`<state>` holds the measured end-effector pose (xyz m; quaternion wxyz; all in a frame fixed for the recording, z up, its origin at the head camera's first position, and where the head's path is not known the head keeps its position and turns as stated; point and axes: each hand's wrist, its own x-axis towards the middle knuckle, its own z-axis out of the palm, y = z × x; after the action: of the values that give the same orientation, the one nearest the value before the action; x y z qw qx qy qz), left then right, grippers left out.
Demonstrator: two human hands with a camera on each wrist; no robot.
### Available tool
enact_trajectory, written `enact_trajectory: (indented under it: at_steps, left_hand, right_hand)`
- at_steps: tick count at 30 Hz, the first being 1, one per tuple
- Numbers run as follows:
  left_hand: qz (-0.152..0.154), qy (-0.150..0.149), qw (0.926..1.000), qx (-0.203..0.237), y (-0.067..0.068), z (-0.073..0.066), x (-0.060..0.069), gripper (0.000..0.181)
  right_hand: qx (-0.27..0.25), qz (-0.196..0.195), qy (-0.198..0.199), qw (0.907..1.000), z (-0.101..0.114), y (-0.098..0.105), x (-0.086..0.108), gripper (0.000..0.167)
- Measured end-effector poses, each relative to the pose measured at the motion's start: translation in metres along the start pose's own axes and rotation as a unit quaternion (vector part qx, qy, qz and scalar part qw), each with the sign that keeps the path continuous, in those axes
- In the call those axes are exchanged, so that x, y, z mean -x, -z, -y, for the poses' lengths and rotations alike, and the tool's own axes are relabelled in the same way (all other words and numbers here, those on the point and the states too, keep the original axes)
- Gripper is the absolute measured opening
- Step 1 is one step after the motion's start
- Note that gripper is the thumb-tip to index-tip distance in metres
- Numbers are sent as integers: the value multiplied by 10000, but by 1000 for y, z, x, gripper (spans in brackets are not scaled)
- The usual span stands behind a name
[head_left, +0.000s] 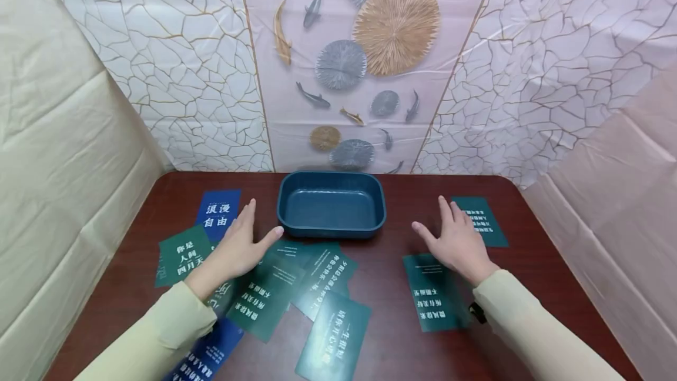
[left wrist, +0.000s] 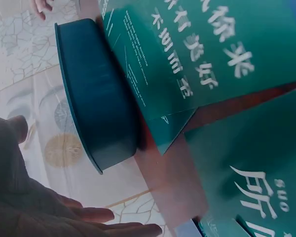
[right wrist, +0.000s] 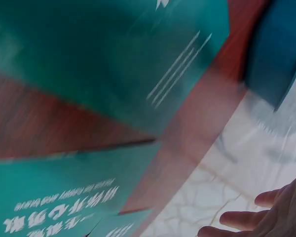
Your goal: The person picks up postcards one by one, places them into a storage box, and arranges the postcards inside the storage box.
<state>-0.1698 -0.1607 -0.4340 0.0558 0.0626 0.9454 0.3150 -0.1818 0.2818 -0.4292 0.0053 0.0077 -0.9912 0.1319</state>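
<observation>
My left hand [head_left: 235,251] hovers with fingers extended and thumb spread over the left group of printed cards. Beneath and beside it lie a green card with white writing [head_left: 267,296], another green card [head_left: 185,254] and a blue card [head_left: 218,211]. My right hand [head_left: 459,241], its fingers also straight, is above a green card [head_left: 431,301] and beside a second green card [head_left: 489,225]. Neither hand holds anything. Between the two hands, toward the back, stands a dark blue rectangular tray [head_left: 331,232] with nothing visible inside.
More green cards [head_left: 335,340] overlap at the front middle of the dark red table [head_left: 391,287]. A blue card [head_left: 211,348] lies partly under my left sleeve. A patterned cloth [head_left: 211,75] hangs behind the table, and pale fabric walls [head_left: 63,163] flank it.
</observation>
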Motion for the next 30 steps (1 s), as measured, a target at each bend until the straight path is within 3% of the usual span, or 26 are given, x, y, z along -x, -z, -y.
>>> enact_trajectory:
  at_steps: [7, 13, 17, 24, 30]
  left_hand:
    - [170, 289, 9973, 658, 6, -6, -19, 105]
    - [355, 683, 9889, 1268, 7, -15, -41, 109]
    - [427, 943, 9802, 1686, 3, -21, -52, 111]
    - [293, 1225, 9639, 2345, -12, -25, -70, 103]
    - [161, 1432, 9574, 2504, -26, -25, -87, 93]
  right_hand:
    - [-226, 2, -515, 9984, -35, 5, -12, 106]
    - [-504, 206, -1099, 9925, -67, 11, -19, 111]
    - [-765, 262, -1405, 9868, -83, 15, -22, 113]
    - [-1114, 511, -1682, 9781, -109, 14, -21, 118]
    - [-904, 610, -1979, 9741, -120, 15, -20, 116]
